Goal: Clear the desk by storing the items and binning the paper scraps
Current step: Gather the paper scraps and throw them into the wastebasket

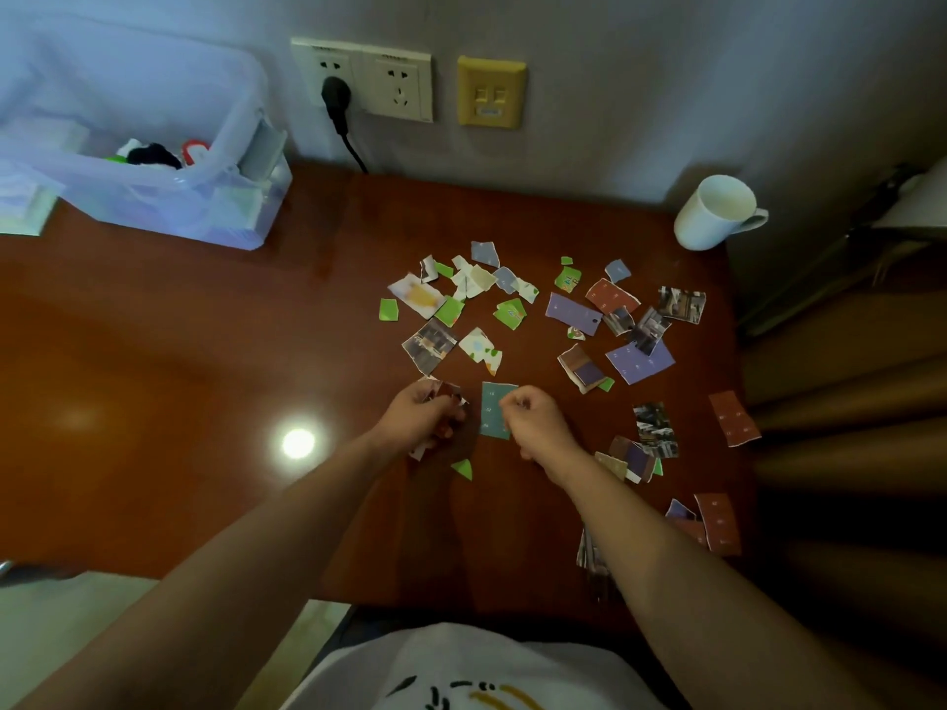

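Note:
Several torn paper scraps (574, 312) in green, purple, red and photo print lie scattered over the right half of the brown desk (205, 351). My left hand (428, 415) is closed around a small bunch of scraps near the middle. My right hand (535, 420) is curled beside it, its fingertips pinching the top right corner of a teal scrap (493, 407) that lies on the desk between both hands. A green triangle scrap (464, 468) lies just below my left hand.
A clear storage box lined with a plastic bag (169, 161) stands at the back left with small items in it. A white mug (715, 212) sits at the back right corner. Wall sockets with a black plug (335, 97) are behind. The desk's right edge drops off past the red scraps (733, 417).

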